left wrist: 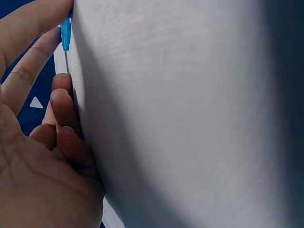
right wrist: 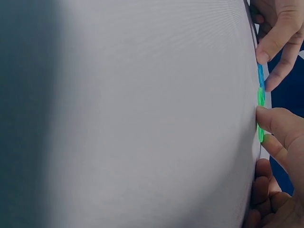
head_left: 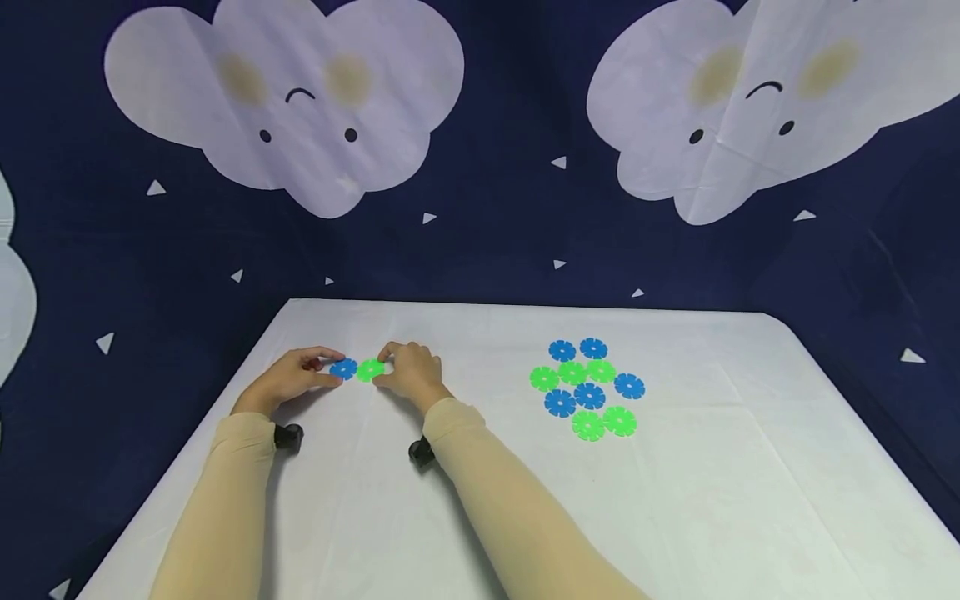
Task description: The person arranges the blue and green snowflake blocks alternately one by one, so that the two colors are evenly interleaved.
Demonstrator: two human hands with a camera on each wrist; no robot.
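At the left of the table, my left hand [head_left: 288, 377] pinches a blue notched plastic disc [head_left: 344, 369] between thumb and index finger. Close on its right is a green notched disc [head_left: 370, 370], which my right hand [head_left: 414, 372] holds by its edge in the same way. From the right wrist, the blue disc [right wrist: 261, 76] and green disc [right wrist: 261, 96] appear edge-on, end to end, low over the tabletop. The left wrist view catches only a sliver of the blue disc [left wrist: 65, 35] at the fingertips. The other fingers of the left hand are bent beneath.
Right of the hands, several blue discs [head_left: 589, 396] and several green discs [head_left: 588, 426] lie flat in a loose group on the white table [head_left: 712, 467]. A dark blue curtain [head_left: 510, 250] with pale clouds hangs behind the table's far edge.
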